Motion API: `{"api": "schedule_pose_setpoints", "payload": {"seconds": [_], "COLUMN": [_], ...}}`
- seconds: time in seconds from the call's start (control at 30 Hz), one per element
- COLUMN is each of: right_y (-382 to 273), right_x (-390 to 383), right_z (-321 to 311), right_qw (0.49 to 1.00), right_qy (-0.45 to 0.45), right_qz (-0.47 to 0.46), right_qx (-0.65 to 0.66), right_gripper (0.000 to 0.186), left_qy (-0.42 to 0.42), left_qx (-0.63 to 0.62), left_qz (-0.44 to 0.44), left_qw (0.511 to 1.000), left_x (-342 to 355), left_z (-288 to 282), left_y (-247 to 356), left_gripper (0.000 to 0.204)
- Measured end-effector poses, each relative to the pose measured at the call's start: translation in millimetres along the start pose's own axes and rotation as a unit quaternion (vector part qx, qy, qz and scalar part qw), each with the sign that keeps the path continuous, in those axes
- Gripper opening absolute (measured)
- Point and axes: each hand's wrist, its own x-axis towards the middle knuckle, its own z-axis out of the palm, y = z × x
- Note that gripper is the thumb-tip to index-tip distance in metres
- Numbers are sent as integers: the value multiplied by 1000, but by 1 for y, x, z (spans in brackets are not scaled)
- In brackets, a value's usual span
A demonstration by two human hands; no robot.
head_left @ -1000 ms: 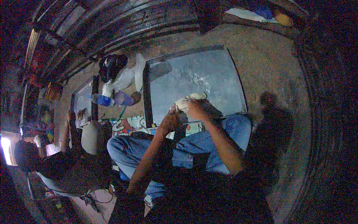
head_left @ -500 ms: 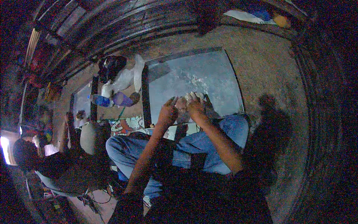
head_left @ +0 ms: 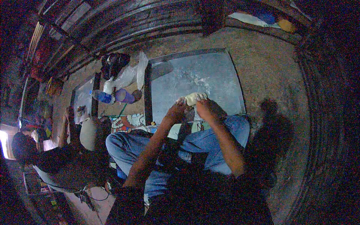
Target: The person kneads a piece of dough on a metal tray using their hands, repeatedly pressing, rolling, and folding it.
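Over there the left hand [head_left: 175, 112] and right hand [head_left: 207, 109] pinch the pale dough [head_left: 194, 99] by its ends, over the grey board's [head_left: 221, 77] near side, and I'd worry a hard tug could tear it.

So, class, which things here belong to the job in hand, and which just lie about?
In use:
- pale lump, between the left hand and right hand
- grey board beneath

Seemingly just lying about:
- blue-labelled bottle
- purple cup
- clear plastic
- black bundle
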Motion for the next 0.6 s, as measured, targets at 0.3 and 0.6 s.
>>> {"api": "schedule_pose_setpoints", "payload": {"seconds": [0.3,0.6], "right_y": [32,-4], "right_x": [37,-2], "right_z": [80,14], "right_qw": [997,999], "right_qy": [74,-45], "right_qz": [-5,-3], "right_qx": [9,5], "right_gripper": [32,32], "left_qy": [7,-51], "left_qx": [-118,-145], "left_qz": [-39,-93], "left_qw": [992,984], "left_x": [6,-5], "left_z": [-4,-12], "left_y": [16,47], "left_gripper": [40,35]}}
